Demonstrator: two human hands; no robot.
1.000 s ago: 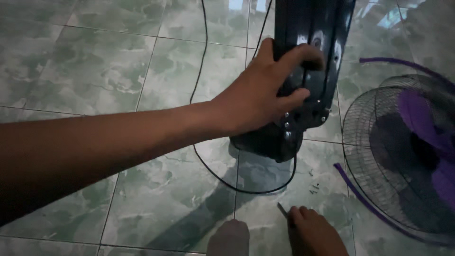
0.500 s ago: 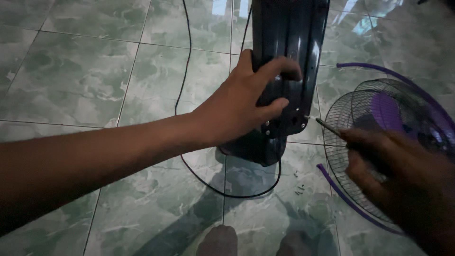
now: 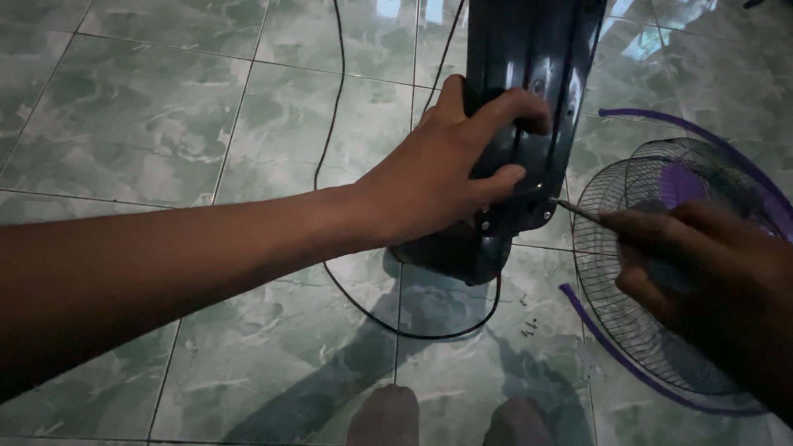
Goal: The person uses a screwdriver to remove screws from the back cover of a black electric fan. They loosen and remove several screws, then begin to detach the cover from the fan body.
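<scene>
fan housing (image 3: 529,99) centre, standing on floor (image 3: 149,124) | left hand (image 3: 446,177) on its left side | screwdriver (image 3: 578,211) touches its right edge | fan grille (image 3: 661,272) right, flat | cord (image 3: 330,124) behind-left

Our left arm (image 3: 165,264) stretches long from the near left toward the far middle, forearm bare and almost level. Our left hand (image 3: 446,173) is curled in a clamping grip, thumb up on the far side, index finger hooked over the top and the other fingers pressed flat below it. Our right hand (image 3: 710,272) sits at the near right, back toward us, fingers bunched in a closed pinch pointing left.
</scene>
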